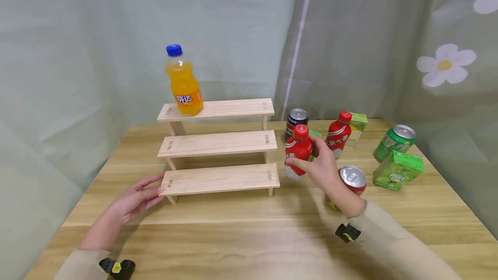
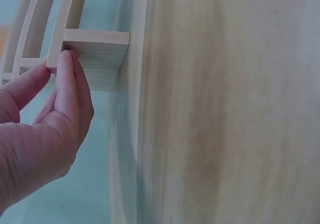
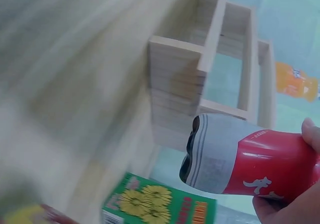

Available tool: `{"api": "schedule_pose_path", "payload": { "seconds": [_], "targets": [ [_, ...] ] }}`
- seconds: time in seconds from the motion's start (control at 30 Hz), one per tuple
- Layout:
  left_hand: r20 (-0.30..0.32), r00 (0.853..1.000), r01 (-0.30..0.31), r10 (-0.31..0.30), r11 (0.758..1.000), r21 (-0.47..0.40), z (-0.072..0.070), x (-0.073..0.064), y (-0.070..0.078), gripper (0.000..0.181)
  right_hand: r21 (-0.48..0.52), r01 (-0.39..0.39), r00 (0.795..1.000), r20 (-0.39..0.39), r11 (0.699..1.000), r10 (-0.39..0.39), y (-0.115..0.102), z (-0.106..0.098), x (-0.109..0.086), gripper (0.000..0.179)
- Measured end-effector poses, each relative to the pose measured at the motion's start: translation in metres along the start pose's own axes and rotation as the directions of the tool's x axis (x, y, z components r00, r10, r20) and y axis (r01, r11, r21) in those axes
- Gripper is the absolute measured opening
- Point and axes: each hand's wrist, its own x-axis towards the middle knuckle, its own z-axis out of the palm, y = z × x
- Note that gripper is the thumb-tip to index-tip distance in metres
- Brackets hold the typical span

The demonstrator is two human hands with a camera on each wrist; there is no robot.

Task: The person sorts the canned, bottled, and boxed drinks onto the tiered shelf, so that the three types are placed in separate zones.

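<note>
My right hand (image 1: 324,165) grips a small red bottle (image 1: 298,148) with a red cap and pale base, right of a three-step wooden display shelf (image 1: 219,179). In the right wrist view, the bottle (image 3: 225,154) tilts with its dark underside off the table. My left hand (image 1: 136,198) pinches the left end of the lowest step; the left wrist view has the thumb on one side of the board (image 2: 59,42) and the fingers on the other. An orange soda bottle (image 1: 184,85) with a blue cap stands at the left of the top step.
Right of the shelf stand a dark can (image 1: 296,120), another red bottle (image 1: 338,135), a green-and-white carton (image 1: 357,128), a green can (image 1: 394,142), a green carton (image 1: 398,170) and a red can (image 1: 353,179) under my forearm. A flowered green carton (image 3: 155,201) sits behind the held bottle.
</note>
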Motion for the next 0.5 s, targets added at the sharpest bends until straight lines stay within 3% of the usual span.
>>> {"api": "schedule_pose_path", "payload": {
  "seconds": [0.5],
  "targets": [
    [-0.007, 1.0, 0.013, -0.013, 1.0, -0.009, 0.002, -0.001, 0.003, 0.033, 0.036, 0.106, 0.993, 0.053, 0.994, -0.108, -0.067, -0.017, 0.032, 0.07]
  ]
}}
